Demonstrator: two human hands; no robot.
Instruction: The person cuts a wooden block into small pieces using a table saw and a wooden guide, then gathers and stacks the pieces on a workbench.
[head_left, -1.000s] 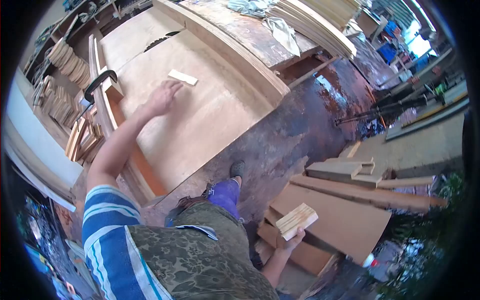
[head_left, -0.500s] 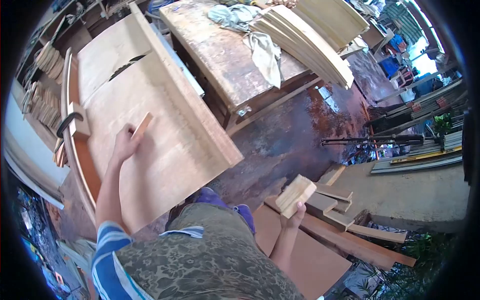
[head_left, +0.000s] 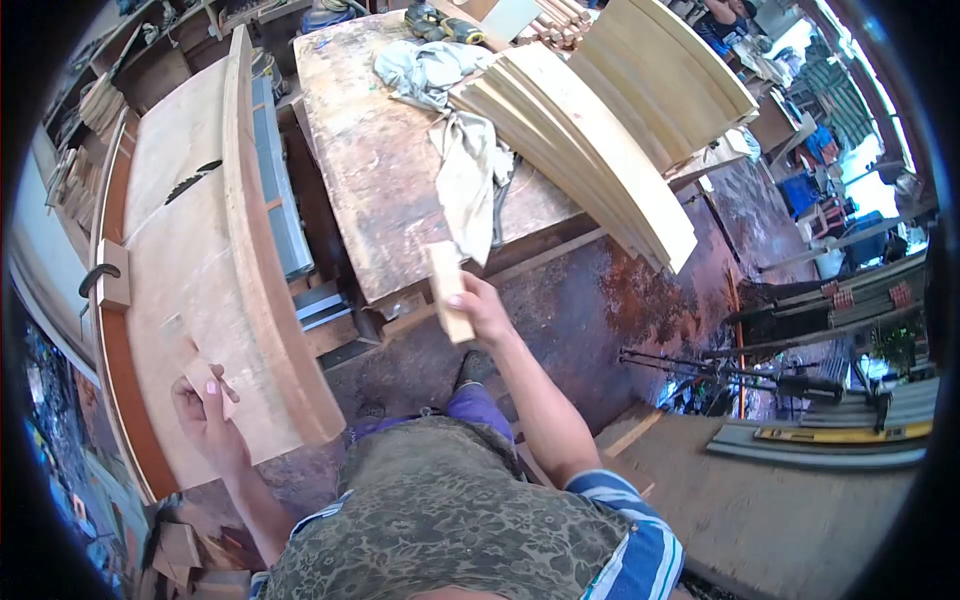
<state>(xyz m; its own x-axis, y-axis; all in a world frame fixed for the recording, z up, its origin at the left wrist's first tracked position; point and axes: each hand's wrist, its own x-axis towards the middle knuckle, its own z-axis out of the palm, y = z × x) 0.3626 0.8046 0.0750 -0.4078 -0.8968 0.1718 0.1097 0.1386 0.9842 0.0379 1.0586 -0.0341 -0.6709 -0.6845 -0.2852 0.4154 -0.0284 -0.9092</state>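
Note:
My left hand [head_left: 205, 405] is closed on a thin wooden strip [head_left: 208, 382] above the plywood saw table [head_left: 165, 270]. A dark toothed saw blade [head_left: 192, 182] sticks up through that table. My right hand [head_left: 483, 308] grips a short pale wood block [head_left: 449, 292], held upright near the front corner of the worn workbench [head_left: 370, 170]. A curved wooden rail [head_left: 265, 270] runs along the saw table's right side. On its left side a clamp [head_left: 97, 278] holds a small block [head_left: 114, 275] against the brown fence [head_left: 118, 215].
Curved boards [head_left: 590, 150] and rags [head_left: 465, 180] lie on the workbench, with a power tool [head_left: 440, 24] at its back. Metal lengths and a yellow level [head_left: 850, 433] rest at the right. Part of another person [head_left: 722, 25] shows at the upper right.
The view has swung toward the right. My right hand has brought the block from the lower wood pile up beside the workbench. My left hand, still holding the strip, appears lower on the left.

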